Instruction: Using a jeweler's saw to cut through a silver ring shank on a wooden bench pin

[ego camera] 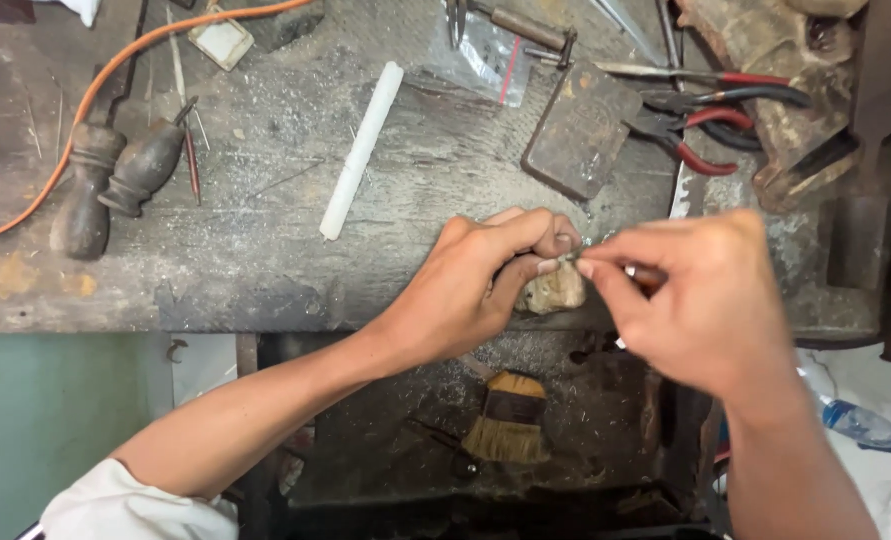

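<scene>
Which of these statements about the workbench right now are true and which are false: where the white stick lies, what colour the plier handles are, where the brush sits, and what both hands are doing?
1. The white cylindrical stick lies on the worn grey workbench, apart from both hands. True.
2. The pliers at the upper right have blue handles. False: the handles are red and black.
3. The bristle brush lies on the lower shelf under the bench edge. True.
4. The left hand rests flat and empty on the bench. False: its fingers are curled, pinching a small item at the bench edge.
5. The right hand meets the left hand at the small item. True.
6. The two dark wooden tool handles are held in the right hand. False: they lie at the far left.
</scene>
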